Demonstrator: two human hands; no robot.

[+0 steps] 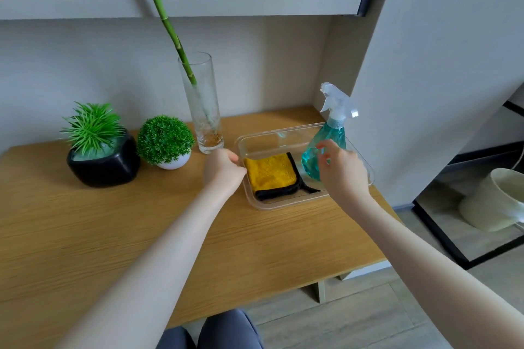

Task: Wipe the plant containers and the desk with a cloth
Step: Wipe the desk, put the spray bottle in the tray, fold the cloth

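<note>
Yellow with a black edge, the folded cloth [270, 174] lies in the clear plastic tray [283, 205] on the right part of the desk [113, 235], and I take this as the very start: nothing is wiped yet, and I am only fetching the tools.

My left hand [222, 168] sits at the tray's left rim, just beside the cloth, its fingers curled; whether they pinch the rim or merely rest against it I cannot tell. My right hand [340, 168] hovers with spread, loosely bent fingers right in front of the teal spray bottle [326, 147], which stands in the tray beside the cloth; it holds nothing.

The containers wait to the left: a tall glass vase [202, 110] with a bamboo stalk [164, 22], a small white pot [173, 164] with a round green ball, and a black pot [105, 167] with spiky leaves.

Next, I judge, the right hand must wrap round the bottle's body or neck and lift it straight up over the tray wall, while the left takes the cloth. The vase is tall and narrow, so it will need steadying when wiped.
</note>
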